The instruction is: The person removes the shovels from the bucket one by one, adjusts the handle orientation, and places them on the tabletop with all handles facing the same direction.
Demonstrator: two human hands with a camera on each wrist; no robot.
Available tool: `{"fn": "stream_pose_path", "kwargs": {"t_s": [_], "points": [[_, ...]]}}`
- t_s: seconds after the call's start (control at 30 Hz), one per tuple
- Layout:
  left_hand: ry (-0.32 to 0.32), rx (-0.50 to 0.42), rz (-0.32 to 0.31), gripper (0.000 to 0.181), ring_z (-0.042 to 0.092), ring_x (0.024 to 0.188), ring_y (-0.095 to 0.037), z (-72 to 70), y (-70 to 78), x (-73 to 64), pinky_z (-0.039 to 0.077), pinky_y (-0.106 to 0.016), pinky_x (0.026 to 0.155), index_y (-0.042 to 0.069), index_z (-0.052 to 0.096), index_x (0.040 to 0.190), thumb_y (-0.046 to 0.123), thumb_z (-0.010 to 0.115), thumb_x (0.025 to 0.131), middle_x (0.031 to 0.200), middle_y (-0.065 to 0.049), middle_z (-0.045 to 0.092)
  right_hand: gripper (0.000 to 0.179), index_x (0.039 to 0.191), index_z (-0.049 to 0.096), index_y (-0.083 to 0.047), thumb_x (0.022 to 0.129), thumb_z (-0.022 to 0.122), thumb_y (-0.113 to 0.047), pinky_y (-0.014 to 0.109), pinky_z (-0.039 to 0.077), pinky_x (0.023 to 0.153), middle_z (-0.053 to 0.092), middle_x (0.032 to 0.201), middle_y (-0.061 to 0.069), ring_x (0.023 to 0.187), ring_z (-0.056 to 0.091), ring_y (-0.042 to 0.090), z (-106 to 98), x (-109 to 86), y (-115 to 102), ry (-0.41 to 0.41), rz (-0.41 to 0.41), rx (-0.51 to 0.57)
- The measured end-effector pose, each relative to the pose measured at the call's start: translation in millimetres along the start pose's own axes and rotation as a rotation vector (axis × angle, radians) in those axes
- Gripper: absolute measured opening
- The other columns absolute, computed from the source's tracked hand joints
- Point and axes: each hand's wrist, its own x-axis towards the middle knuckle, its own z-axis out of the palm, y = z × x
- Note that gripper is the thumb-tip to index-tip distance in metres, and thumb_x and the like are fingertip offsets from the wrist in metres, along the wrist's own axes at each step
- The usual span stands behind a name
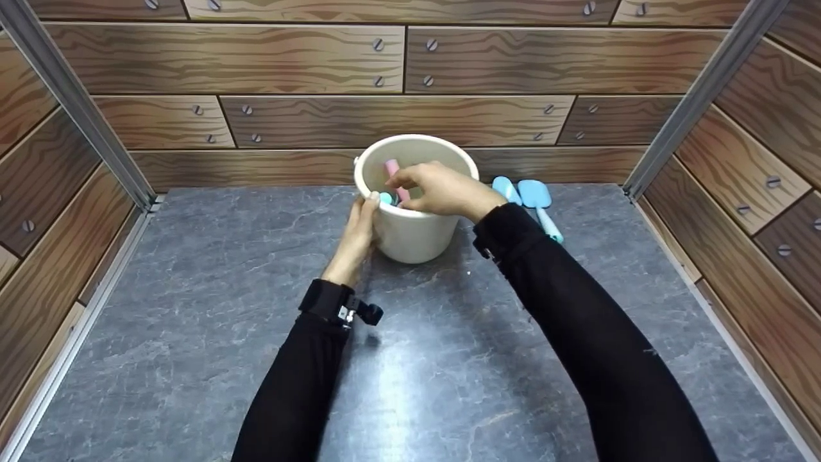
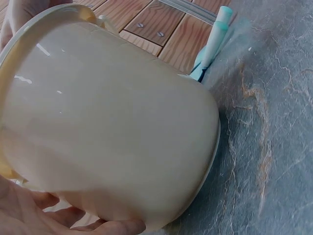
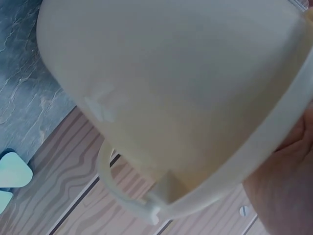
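- Stretching between the wood-patterned walls, the grey marbled surface carries everything here.
- Standing near the middle of the surface's back edge, the cream bucket has its mouth up; whether it leans slightly is hard to tell.
- Gripping the bucket at its near left side, the left hand has a digit at the rim and fingers curved against the outer wall.
- Reaching over the near right rim, the right hand has bent fingers, thumb and finger apart around the pink thing; whether they pinch it cannot be told.
- Lying together by the back edge, between bucket and back right corner, are a blue spatula with a turquoise handle and a second blue tool.
- Leaning inside the bucket is a pink stick-like thing, with a small turquoise round end by the near left rim.
- Judging progress, handling the contents looks partway: two tools are outside, while the pink and turquoise pieces remain inside to deal with or let go.
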Motion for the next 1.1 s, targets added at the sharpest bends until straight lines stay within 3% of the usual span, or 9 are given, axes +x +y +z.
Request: {"fn": "stream_pose_path", "kwargs": {"t_s": [0.27, 0.43, 0.67, 0.77, 0.8, 1.0, 1.03, 1.1], "points": [[0.011, -0.013, 0.009, 0.087, 0.043, 0.170, -0.047, -1.0, -0.8, 1.5, 0.034, -0.071, 0.143, 0.015, 0.018, 0.188, 0.054, 0.049, 0.117, 0.188, -0.026, 0.033, 0.038, 0.143, 0.083, -0.005, 0.106, 0.079, -0.007, 0.052, 0.059, 0.125, 0.085, 0.143, 0.014, 0.137, 0.078, 0.035, 4, 10.5, -4, -0.023, -0.041, 0.045], [0.006, -0.010, 0.008, 0.086, 0.042, 0.170, -0.049, -1.4, -1.4, 2.1, 0.034, -0.075, 0.142, 0.014, 0.020, 0.187, 0.054, 0.049, 0.117, 0.188, -0.026, 0.033, 0.031, 0.139, 0.084, -0.004, 0.109, 0.078, -0.010, 0.051, 0.064, 0.118, 0.086, 0.138, 0.016, 0.127, 0.082, 0.036, 8, 14.3, -6, -0.016, -0.044, 0.041], [0.001, -0.003, 0.003, 0.085, 0.041, 0.171, -0.049, -1.4, -1.2, 3.4, 0.034, -0.075, 0.142, 0.015, 0.021, 0.187, 0.054, 0.048, 0.116, 0.188, -0.026, 0.034, 0.028, 0.138, 0.082, -0.001, 0.113, 0.075, -0.009, 0.053, 0.066, 0.120, 0.085, 0.140, 0.019, 0.134, 0.082, 0.043, 10, 13.3, -1, 0.005, -0.060, 0.098], [0.004, -0.003, -0.005, 0.087, 0.041, 0.172, -0.047, -1.0, -0.8, 2.5, 0.033, -0.073, 0.143, 0.016, 0.019, 0.187, 0.056, 0.049, 0.116, 0.189, -0.024, 0.032, 0.028, 0.138, 0.083, -0.003, 0.113, 0.075, -0.012, 0.051, 0.066, 0.119, 0.085, 0.141, 0.017, 0.136, 0.081, 0.041, 10, 11.1, 1, 0.028, -0.044, 0.127], [0.006, -0.004, -0.008, 0.088, 0.040, 0.172, -0.047, -0.8, -0.9, 2.5, 0.033, -0.073, 0.143, 0.017, 0.018, 0.188, 0.056, 0.049, 0.116, 0.190, -0.024, 0.032, 0.027, 0.137, 0.083, -0.006, 0.113, 0.076, -0.017, 0.047, 0.067, 0.117, 0.086, 0.139, 0.014, 0.135, 0.082, 0.038, 14, 15.0, 13, 0.039, -0.047, 0.151], [0.021, -0.025, -0.009, 0.087, 0.043, 0.170, -0.045, 0.9, -1.2, 3.4, 0.036, -0.069, 0.143, 0.015, 0.018, 0.188, 0.054, 0.049, 0.116, 0.189, -0.025, 0.032, 0.029, 0.134, 0.079, -0.001, 0.108, 0.072, -0.013, 0.048, 0.067, 0.117, 0.085, 0.138, 0.018, 0.137, 0.081, 0.039, 14, 11.7, 16, 0.098, 0.025, 0.163], [0.022, -0.028, -0.008, 0.087, 0.044, 0.169, -0.045, 1.1, -1.1, 3.4, 0.036, -0.068, 0.143, 0.015, 0.018, 0.188, 0.054, 0.049, 0.117, 0.189, -0.025, 0.033, 0.030, 0.134, 0.077, 0.002, 0.107, 0.070, -0.008, 0.052, 0.066, 0.119, 0.083, 0.139, 0.021, 0.138, 0.080, 0.041, 10, 7.0, 5, 0.104, 0.051, 0.141], [0.022, -0.035, -0.005, 0.087, 0.045, 0.168, -0.045, 1.3, -1.1, 3.5, 0.037, -0.069, 0.142, 0.015, 0.018, 0.188, 0.053, 0.049, 0.117, 0.188, -0.025, 0.033, 0.030, 0.134, 0.077, 0.003, 0.107, 0.069, -0.009, 0.051, 0.066, 0.119, 0.084, 0.138, 0.021, 0.137, 0.081, 0.039, 10, 6.9, 6, 0.127, 0.073, 0.126]]}}
